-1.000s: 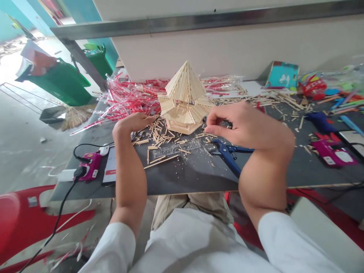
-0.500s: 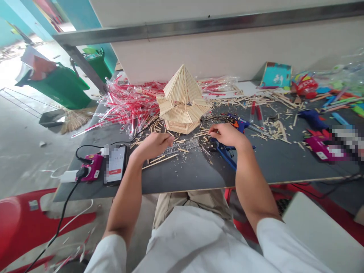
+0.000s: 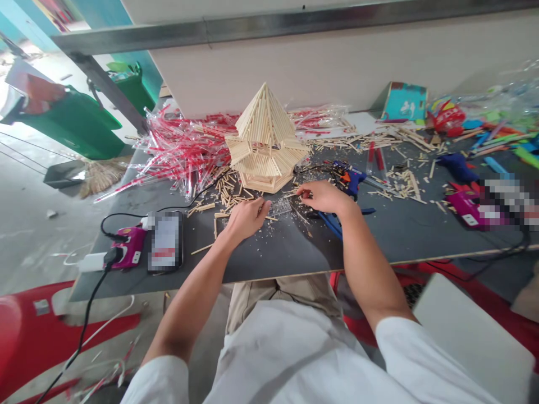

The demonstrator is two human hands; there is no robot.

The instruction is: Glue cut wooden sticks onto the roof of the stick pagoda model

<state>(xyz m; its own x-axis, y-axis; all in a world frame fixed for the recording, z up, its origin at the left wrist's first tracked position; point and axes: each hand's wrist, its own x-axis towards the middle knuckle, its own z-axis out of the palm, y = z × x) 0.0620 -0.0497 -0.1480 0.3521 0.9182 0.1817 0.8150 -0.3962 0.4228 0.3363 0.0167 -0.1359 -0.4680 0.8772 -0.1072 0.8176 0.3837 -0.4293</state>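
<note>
A pagoda-like model of pale wooden sticks stands upright on the dark table, its roof pointed and its lower tier flared. My left hand is just in front of the model, over scattered stick pieces, fingers bent together; whether it holds anything is hidden. To the right, my right hand hovers by small offcuts with curled fingers, and nothing can be made out between them. Blue-handled pliers lie partly under my right wrist. Behind that hand rests a blue glue gun.
Red-and-clear plastic wrappers heap at the back left. A phone and a magenta power strip lie at the left. Stick offcuts, another power strip and coloured pens are on the right.
My left hand has moved right and slightly forward over the stick pieces. My right hand has shifted slightly left. The whole view has shifted a little, with the model still standing.
</note>
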